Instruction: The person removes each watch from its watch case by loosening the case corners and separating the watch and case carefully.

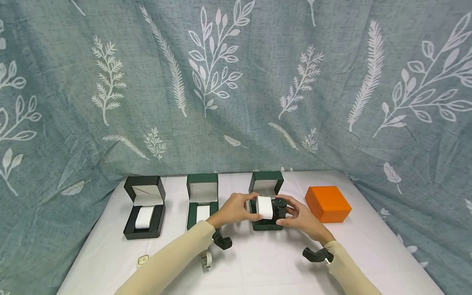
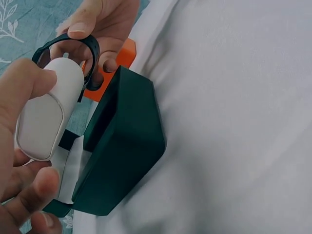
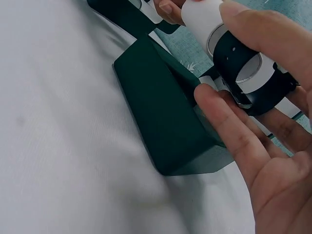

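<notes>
Between the two hands, above an open dark green watch box (image 1: 267, 175), are a white watch cushion (image 1: 264, 207) and a black wristwatch (image 1: 279, 208). My left hand (image 1: 236, 209) pinches the cushion from the left, thumb on one side and fingers on the other. From the right, my right hand (image 1: 303, 219) holds the watch by its strap and case. In the right wrist view the looped strap (image 3: 234, 53) lines up with the cushion's end (image 3: 202, 19); whether it sits around that end, I cannot tell. The box's inside is mostly hidden.
Left of the hands stand a second open green box (image 1: 202, 178) and an open black box (image 1: 144, 180), each with a white cushion. An orange box (image 1: 328, 204) stands at right. A white-strapped watch (image 1: 206, 259) and a gold-rimmed watch (image 1: 142, 260) lie near the left sleeve.
</notes>
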Action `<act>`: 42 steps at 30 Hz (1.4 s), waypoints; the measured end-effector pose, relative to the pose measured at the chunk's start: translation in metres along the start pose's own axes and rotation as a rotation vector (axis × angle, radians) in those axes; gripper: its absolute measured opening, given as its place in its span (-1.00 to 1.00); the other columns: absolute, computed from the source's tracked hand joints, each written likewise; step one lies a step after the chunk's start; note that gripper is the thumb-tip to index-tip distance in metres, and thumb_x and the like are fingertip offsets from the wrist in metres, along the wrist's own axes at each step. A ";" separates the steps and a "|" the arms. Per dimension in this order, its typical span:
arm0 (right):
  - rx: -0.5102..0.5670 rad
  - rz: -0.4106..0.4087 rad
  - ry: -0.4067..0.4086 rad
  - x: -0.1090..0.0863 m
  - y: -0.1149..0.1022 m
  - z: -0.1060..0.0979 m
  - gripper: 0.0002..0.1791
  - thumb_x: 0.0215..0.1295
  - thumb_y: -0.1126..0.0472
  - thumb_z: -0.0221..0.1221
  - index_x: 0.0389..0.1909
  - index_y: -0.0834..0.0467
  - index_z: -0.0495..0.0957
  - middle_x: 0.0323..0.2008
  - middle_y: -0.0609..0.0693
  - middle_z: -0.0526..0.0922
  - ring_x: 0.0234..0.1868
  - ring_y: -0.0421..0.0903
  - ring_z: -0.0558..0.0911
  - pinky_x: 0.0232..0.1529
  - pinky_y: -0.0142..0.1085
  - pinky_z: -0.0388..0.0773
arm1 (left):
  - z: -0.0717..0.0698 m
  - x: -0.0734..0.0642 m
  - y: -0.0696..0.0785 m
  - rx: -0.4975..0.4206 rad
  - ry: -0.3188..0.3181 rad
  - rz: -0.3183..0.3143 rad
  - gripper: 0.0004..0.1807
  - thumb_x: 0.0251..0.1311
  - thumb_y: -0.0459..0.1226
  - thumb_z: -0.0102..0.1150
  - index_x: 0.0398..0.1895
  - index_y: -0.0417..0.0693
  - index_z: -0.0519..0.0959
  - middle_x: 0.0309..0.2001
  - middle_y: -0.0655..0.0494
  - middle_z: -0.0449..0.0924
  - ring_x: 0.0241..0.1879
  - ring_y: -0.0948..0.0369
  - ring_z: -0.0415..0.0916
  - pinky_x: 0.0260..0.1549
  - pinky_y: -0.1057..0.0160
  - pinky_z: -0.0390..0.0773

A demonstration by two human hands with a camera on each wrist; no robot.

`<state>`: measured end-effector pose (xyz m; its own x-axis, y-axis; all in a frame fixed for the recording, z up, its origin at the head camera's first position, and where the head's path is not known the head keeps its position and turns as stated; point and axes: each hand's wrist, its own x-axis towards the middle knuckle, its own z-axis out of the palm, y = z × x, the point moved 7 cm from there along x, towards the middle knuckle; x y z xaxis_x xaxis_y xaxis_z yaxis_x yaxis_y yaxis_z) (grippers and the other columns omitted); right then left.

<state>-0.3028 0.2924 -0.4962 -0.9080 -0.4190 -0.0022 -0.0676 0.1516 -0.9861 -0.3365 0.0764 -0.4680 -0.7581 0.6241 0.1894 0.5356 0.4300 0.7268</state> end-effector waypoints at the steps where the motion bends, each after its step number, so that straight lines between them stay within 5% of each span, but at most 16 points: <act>1: -0.005 0.000 -0.001 0.000 0.000 0.000 -0.05 0.24 0.29 0.45 0.58 -0.04 0.19 0.37 0.25 0.38 0.23 0.11 0.55 0.01 -0.10 0.64 | 0.001 0.000 0.000 -0.002 0.000 0.001 -0.12 0.13 0.07 0.51 0.46 -0.12 0.45 -0.55 0.21 0.62 -0.70 0.30 0.37 -0.70 0.33 0.35; 5: -0.033 0.007 0.011 0.000 0.001 0.001 -0.03 0.22 0.27 0.47 0.59 0.00 0.18 0.38 0.23 0.37 0.30 0.13 0.50 0.03 -0.11 0.63 | 0.004 0.000 -0.001 -0.003 0.002 0.006 -0.10 0.12 0.09 0.51 0.46 -0.14 0.44 -0.39 0.20 0.69 -0.69 0.30 0.37 -0.70 0.33 0.35; 11: -0.049 0.009 0.027 -0.001 0.004 0.000 0.00 0.19 0.27 0.49 0.59 0.06 0.17 0.43 0.20 0.32 0.38 0.11 0.45 0.07 -0.15 0.61 | 0.005 0.000 -0.003 0.004 -0.003 -0.003 -0.10 0.13 0.08 0.51 0.47 -0.14 0.43 -0.69 0.21 0.51 -0.72 0.31 0.34 -0.71 0.34 0.31; 20: 0.002 -0.008 0.010 -0.005 0.001 0.004 0.01 0.20 0.35 0.47 0.60 0.09 0.14 0.43 0.19 0.33 0.31 0.08 0.51 0.05 -0.12 0.63 | 0.003 -0.001 -0.005 0.004 0.009 -0.024 -0.08 0.12 0.09 0.51 0.48 -0.13 0.42 -0.71 0.22 0.47 -0.73 0.31 0.33 -0.69 0.34 0.31; 29: 0.004 -0.008 -0.010 -0.014 0.001 0.010 -0.03 0.17 0.37 0.48 0.56 -0.04 0.24 0.44 0.21 0.32 0.30 0.14 0.52 0.01 -0.11 0.64 | 0.002 -0.002 -0.008 -0.009 0.012 -0.027 -0.07 0.13 0.09 0.50 0.50 -0.13 0.39 -0.41 0.16 0.68 -0.77 0.29 0.31 -0.70 0.33 0.29; 36: -0.009 -0.003 -0.033 -0.019 0.001 0.014 -0.04 0.20 0.44 0.43 0.57 -0.06 0.23 0.45 0.22 0.33 0.33 0.23 0.49 0.01 -0.12 0.63 | -0.001 0.000 -0.011 0.004 0.015 -0.039 -0.06 0.13 0.10 0.50 0.51 -0.10 0.39 -0.77 0.19 0.44 -0.78 0.30 0.29 -0.69 0.35 0.27; 42: -0.008 0.007 -0.059 -0.025 0.002 0.018 -0.02 0.21 0.40 0.44 0.59 -0.01 0.19 0.46 0.26 0.31 0.38 0.27 0.43 0.03 -0.12 0.62 | -0.001 0.000 -0.015 -0.016 0.009 -0.048 -0.06 0.14 0.09 0.50 0.53 -0.07 0.36 -0.74 0.18 0.45 -0.78 0.27 0.31 -0.69 0.33 0.29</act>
<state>-0.2730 0.2865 -0.5013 -0.8827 -0.4696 -0.0191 -0.0649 0.1621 -0.9846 -0.3448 0.0698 -0.4783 -0.7863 0.5968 0.1601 0.4925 0.4488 0.7457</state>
